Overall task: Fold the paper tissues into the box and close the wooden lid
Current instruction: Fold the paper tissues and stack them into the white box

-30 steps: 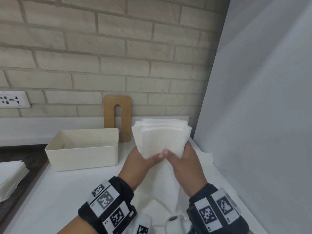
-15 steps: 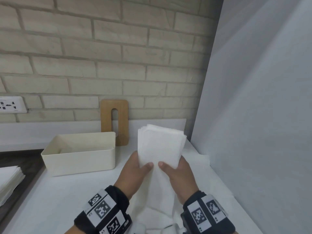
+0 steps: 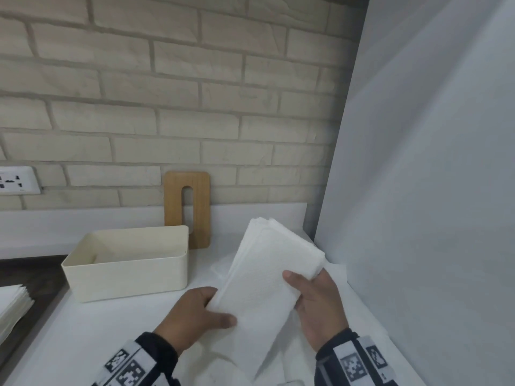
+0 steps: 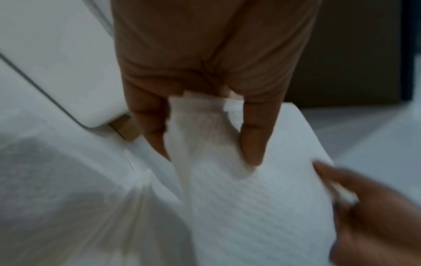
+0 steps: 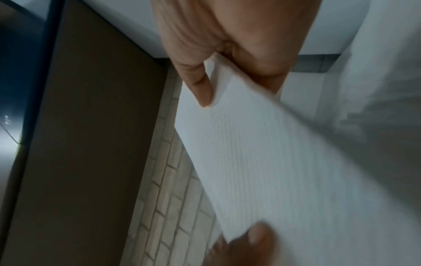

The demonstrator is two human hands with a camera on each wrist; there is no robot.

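A folded stack of white paper tissues (image 3: 271,274) is held above the white counter, tilted to the right. My left hand (image 3: 195,313) pinches its lower left edge, thumb on top; the left wrist view shows the tissues (image 4: 227,180) between thumb and fingers. My right hand (image 3: 315,299) grips the right edge, seen in the right wrist view pinching the tissues (image 5: 284,162). The cream box (image 3: 125,263) stands open and empty to the left. The wooden lid (image 3: 186,208) with its slot leans upright against the brick wall behind the box.
A second pile of white tissues (image 3: 11,307) lies at the left edge on the dark surface. A white panel (image 3: 418,190) rises close on the right. A wall socket (image 3: 16,180) sits at the left. More loose tissue paper (image 3: 278,358) lies under my hands.
The tissue stack has gone from a wide fan to a narrow fold and now tilts right. My hands have moved apart, the left to the lower edge, the right up the side.
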